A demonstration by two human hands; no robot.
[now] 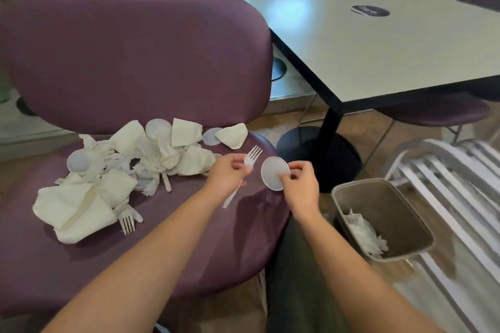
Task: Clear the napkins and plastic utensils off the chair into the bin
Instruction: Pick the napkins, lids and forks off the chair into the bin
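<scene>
left hand (226,172) grips fork (250,159) | right hand (299,180) pinches lid (274,177) | purple chair (162,238) | bin (384,220) on floor

chair (130,62): purple vinyl-like upholstery, smooth, slight sheen | napkins (81,203): crumpled matt paper | fork (250,158) I hold: glossy white plastic | lid (274,177) I pinch: translucent smooth plastic | bin (405,251): matt grey plastic | table (378,43): smooth pale laminate, faintly glossy

Open path from chair edge to bin
Bare seat (189,224) lies beside the open bin (384,222); counter (378,43) and slatted metal chair (460,184) crowd it.
</scene>
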